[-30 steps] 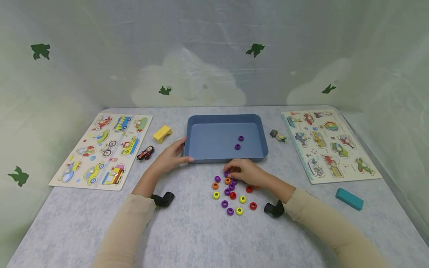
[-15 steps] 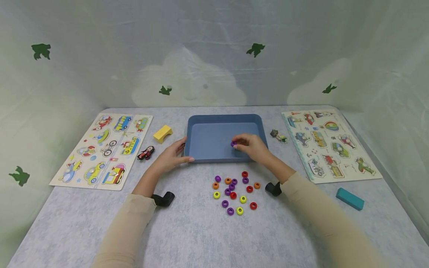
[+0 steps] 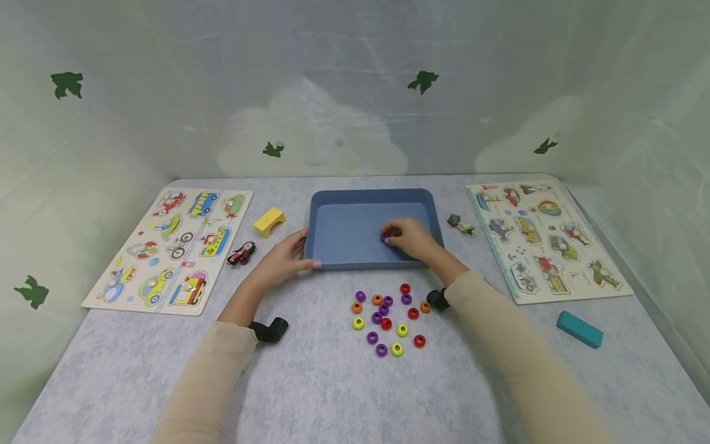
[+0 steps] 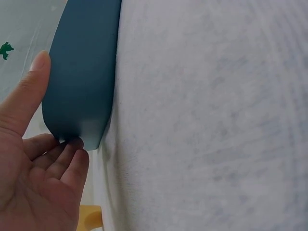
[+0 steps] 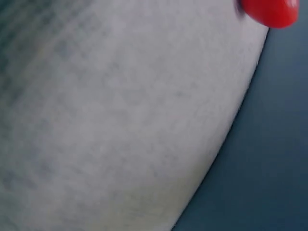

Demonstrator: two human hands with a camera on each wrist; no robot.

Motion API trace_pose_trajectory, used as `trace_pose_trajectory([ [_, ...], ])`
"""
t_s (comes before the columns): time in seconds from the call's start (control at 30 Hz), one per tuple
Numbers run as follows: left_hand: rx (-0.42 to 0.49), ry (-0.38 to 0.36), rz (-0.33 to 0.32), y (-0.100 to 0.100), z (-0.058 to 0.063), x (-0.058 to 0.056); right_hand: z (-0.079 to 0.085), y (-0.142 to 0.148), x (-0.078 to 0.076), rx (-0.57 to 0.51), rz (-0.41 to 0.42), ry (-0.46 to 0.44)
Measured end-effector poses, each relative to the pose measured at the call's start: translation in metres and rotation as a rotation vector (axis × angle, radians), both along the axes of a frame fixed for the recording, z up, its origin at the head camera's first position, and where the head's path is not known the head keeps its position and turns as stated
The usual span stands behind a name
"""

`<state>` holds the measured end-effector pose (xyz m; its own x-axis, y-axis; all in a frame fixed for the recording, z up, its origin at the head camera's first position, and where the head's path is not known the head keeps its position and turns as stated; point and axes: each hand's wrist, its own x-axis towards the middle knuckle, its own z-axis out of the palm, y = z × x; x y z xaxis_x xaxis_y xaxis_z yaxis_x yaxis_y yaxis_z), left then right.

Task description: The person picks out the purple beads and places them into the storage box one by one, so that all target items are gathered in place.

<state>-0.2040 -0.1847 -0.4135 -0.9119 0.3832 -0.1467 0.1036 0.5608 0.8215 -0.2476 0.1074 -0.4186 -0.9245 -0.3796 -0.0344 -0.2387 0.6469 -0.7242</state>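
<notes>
My left hand (image 3: 281, 259) holds the near left corner of the blue tray (image 3: 349, 266). In the left wrist view its thumb (image 4: 36, 82) lies along one wall and its bent fingers touch the corner. Over the inside of the tray, my right hand (image 3: 412, 237) pinches a purple bead (image 3: 384, 237) between thumb and fingertips. Whether that bead touches the tray floor I cannot tell. The right wrist view shows no hand, only the tray's wall (image 5: 260, 159) and a red bead (image 5: 274, 10).
Several loose beads, such as a yellow bead (image 3: 397, 349), lie in front of the tray. Puzzle boards flank it, one left (image 3: 166, 246), one right (image 3: 546, 240). A yellow block (image 3: 269, 221), two small figures (image 3: 241, 253) and a teal block (image 3: 579, 329) lie around.
My right hand has gone from the bead group up over the tray with a purple bead. Two purple beads seen in the tray earlier are now hidden behind it. The left hand has stayed put.
</notes>
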Motion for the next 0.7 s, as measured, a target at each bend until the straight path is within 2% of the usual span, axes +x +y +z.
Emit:
trace_pose_trajectory([
  [0.23,0.001,0.004,0.004,0.001,0.002,0.0,0.004,0.001,0.005,-0.011,0.019,-0.024],
  [0.37,-0.001,0.002,0.006,0.001,0.002,0.0,0.011,0.011,0.016,-0.084,0.035,0.043],
  [0.53,0.001,-0.005,0.008,0.002,0.003,0.0,0.021,0.026,0.044,-0.226,0.117,0.162],
  [0.7,-0.002,-0.008,0.009,0.002,0.003,0.0,0.032,0.036,0.081,-0.291,0.163,0.139],
])
